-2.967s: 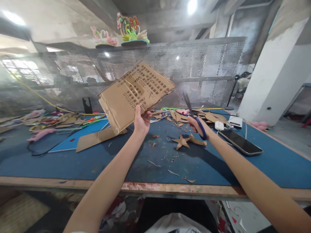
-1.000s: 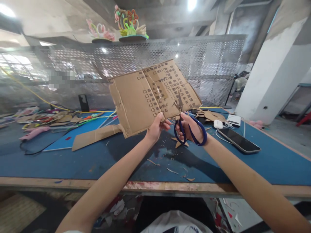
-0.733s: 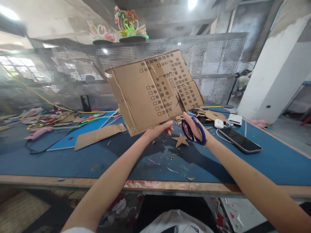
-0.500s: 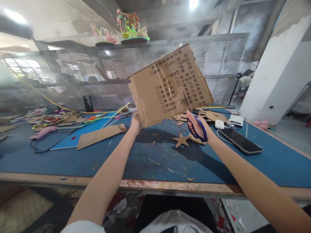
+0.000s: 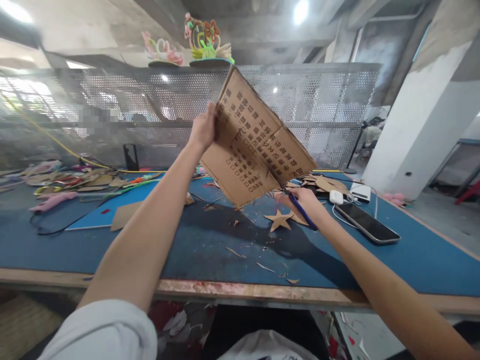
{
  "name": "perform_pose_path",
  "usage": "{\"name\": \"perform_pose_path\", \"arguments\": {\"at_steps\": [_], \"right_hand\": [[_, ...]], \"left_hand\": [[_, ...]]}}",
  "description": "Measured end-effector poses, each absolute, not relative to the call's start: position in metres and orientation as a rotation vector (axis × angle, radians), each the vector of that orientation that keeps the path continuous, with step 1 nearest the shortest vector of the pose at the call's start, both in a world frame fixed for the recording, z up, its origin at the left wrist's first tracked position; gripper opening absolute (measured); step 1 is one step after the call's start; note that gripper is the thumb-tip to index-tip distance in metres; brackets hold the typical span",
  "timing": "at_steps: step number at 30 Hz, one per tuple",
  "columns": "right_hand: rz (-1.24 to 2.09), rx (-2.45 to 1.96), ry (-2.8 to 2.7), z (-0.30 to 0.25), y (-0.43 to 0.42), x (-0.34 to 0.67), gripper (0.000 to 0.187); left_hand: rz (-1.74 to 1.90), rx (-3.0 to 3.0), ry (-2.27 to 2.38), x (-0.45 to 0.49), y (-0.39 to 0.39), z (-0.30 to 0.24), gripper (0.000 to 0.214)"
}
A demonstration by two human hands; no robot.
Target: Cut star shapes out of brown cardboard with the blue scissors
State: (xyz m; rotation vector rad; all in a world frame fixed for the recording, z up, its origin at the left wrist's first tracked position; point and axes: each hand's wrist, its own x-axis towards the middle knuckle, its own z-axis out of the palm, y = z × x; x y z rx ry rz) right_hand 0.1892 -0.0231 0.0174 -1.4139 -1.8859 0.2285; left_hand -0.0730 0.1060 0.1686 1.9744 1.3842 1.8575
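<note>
A brown cardboard sheet (image 5: 258,145) with black printed characters is held tilted above the table. My left hand (image 5: 204,126) grips its upper left edge, the fingertips partly hidden behind it. Blue-handled scissors (image 5: 303,210) are in my right hand (image 5: 305,201), which is closed round the handles. Their blades reach into the lower right part of the sheet, where a dark slit shows. Below, on the blue tabletop (image 5: 225,265), lies a cardboard star (image 5: 278,220), with another cardboard piece beside it.
A phone (image 5: 367,222), a white charger (image 5: 338,197) and cables lie at the right. Cardboard scraps (image 5: 326,183) are piled behind my right hand. At the left are a pink glue gun (image 5: 56,200) and a blue board (image 5: 93,215). A perforated metal screen (image 5: 322,100) stands behind.
My left hand has moved up from the sheet's lower left corner to its upper left edge. The sheet has turned clockwise, its right side dropping. The scissors remain in my right hand.
</note>
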Motion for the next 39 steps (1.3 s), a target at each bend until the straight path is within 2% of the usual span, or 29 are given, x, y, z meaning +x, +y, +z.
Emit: {"name": "perform_pose_path", "arguments": {"at_steps": [3,6,8,14,17,24,30,32,37,39], "right_hand": [[0.280,-1.384,-1.898,0.021,-0.026,0.190,0.044],[0.385,-1.244,-1.960,0.026,-0.029,0.190,0.039],[0.472,-1.187,-1.995,0.026,-0.032,0.190,0.042],[1.054,-1.184,-1.934,0.013,-0.038,0.185,0.059],[0.979,-1.169,-1.942,0.010,-0.042,0.177,0.060],[0.582,-1.469,-1.943,0.005,-0.051,0.156,0.066],[0.468,-1.366,-1.896,0.000,-0.055,0.152,0.065],[0.604,-1.334,-1.847,0.002,-0.058,0.150,0.064],[1.437,-1.093,-1.435,0.006,-0.058,0.140,0.061],[1.508,-1.039,-1.341,0.003,-0.054,0.139,0.062]], "left_hand": [[1.680,2.225,1.773,-0.066,0.104,0.163,0.072],[1.576,2.303,1.926,-0.068,0.097,0.154,0.079],[1.558,2.307,1.933,-0.069,0.092,0.153,0.077],[1.501,2.370,1.841,-0.071,0.078,0.168,0.058],[1.466,2.406,1.881,-0.075,0.072,0.172,0.060],[1.282,2.434,2.043,-0.082,0.068,0.167,0.065],[1.257,2.442,2.143,-0.084,0.063,0.169,0.069],[1.245,2.437,2.123,-0.083,0.060,0.169,0.067],[1.119,2.540,2.082,-0.071,0.056,0.163,0.068],[1.109,2.569,2.088,-0.064,0.056,0.162,0.068]]}}
